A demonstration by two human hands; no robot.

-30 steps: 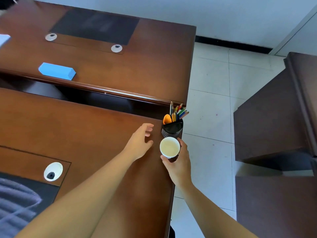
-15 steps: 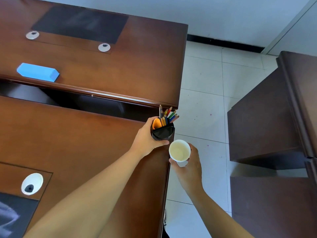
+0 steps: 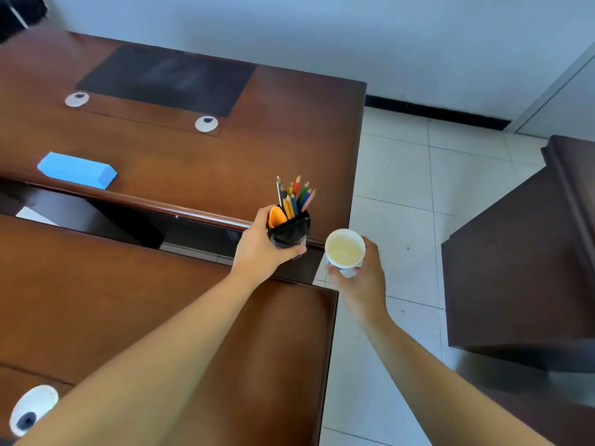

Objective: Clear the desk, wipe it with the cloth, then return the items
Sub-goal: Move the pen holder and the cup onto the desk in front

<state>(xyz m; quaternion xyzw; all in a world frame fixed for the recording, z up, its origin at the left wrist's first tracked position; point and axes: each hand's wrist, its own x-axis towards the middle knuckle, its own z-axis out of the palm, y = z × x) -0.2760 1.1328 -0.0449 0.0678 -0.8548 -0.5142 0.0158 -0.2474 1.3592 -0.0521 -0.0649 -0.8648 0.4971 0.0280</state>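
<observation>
My left hand [image 3: 257,252] grips a black pen holder [image 3: 288,231] full of coloured pencils and holds it in the air over the gap between the near desk [image 3: 112,300] and the far desk [image 3: 257,156]. A white paper cup [image 3: 345,249], empty inside, is held by my right hand [image 3: 363,281] over the floor, just beyond the near desk's right corner. No cloth is in view.
A blue box [image 3: 77,170] lies on the far desk near its front edge, with a black mat [image 3: 167,78] and two round cable grommets behind it. A dark cabinet [image 3: 521,268] stands to the right across the white tiled floor [image 3: 402,175].
My left hand reached to the pen holder, took hold of it and lifted it off the near desk toward the far desk. My right hand carried the cup off the desk's edge.
</observation>
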